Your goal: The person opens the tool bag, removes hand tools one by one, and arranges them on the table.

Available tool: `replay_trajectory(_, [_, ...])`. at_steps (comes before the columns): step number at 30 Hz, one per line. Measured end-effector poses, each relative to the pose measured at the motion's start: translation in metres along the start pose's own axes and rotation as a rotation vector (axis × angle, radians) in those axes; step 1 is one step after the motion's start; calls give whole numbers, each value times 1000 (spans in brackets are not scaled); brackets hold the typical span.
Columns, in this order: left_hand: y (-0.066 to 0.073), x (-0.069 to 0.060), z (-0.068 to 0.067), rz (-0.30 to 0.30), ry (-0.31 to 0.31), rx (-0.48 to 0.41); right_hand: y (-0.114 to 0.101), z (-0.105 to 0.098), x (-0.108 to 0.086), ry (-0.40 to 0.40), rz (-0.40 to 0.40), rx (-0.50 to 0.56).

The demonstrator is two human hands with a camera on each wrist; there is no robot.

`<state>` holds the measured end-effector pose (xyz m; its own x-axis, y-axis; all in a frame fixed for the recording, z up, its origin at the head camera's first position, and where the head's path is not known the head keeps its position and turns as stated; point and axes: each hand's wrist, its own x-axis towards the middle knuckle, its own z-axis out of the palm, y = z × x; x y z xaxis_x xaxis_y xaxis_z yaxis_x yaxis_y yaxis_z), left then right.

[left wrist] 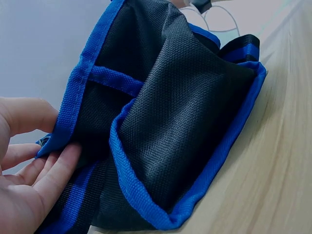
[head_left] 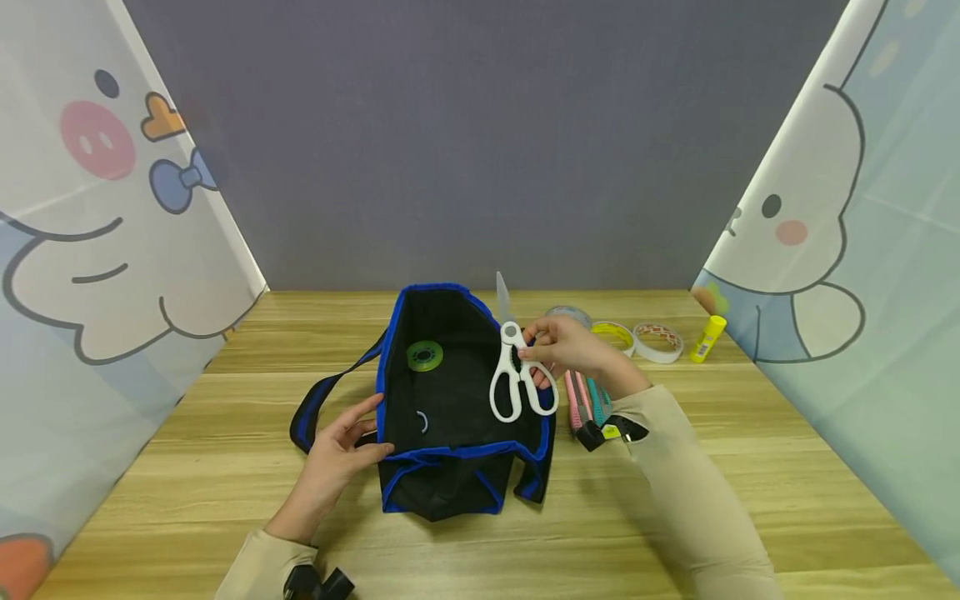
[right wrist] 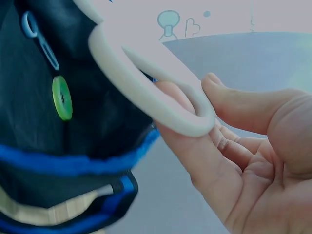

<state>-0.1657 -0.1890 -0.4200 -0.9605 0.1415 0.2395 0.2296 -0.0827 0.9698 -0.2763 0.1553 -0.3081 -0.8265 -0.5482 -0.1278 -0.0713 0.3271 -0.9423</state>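
A black tool bag [head_left: 450, 452] with blue trim stands with its top open on the table. My left hand [head_left: 339, 454] grips its left rim, thumb and fingers on either side of the blue edge [left wrist: 73, 105] in the left wrist view. Above the bag's right side, my right hand [head_left: 566, 346] holds white-handled scissors [head_left: 506, 367], blade up. In the right wrist view a white handle loop [right wrist: 146, 97] lies between thumb and forefinger. Inside the bag are a green tape roll [head_left: 425, 356] and a light-blue looped thing [right wrist: 43, 41], its kind unclear.
Right of the bag, pink [head_left: 579, 400] and teal [head_left: 599, 400] utility knives lie partly behind my right wrist. Behind them are a grey tape roll [head_left: 568, 313], a yellow-cored roll [head_left: 615, 331], a white roll [head_left: 660, 354] and a yellow glue stick [head_left: 708, 338]. A strap [head_left: 318, 408] hangs left.
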Motion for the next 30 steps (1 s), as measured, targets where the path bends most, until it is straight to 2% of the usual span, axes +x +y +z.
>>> replay_trajectory(9, [-1, 1, -1, 11, -2, 1, 14, -25, -31, 41, -32, -64])
replay_trajectory(21, [1, -1, 1, -12, 12, 18, 34, -52, -67, 109, 41, -44])
replay_trajectory(27, [3, -2, 3, -43, 25, 33, 47, -63, -80, 132, 63, -51])
replay_trajectory(30, [3, -1, 3, -40, 23, 32, 54, -67, -86, 134, 68, -58])
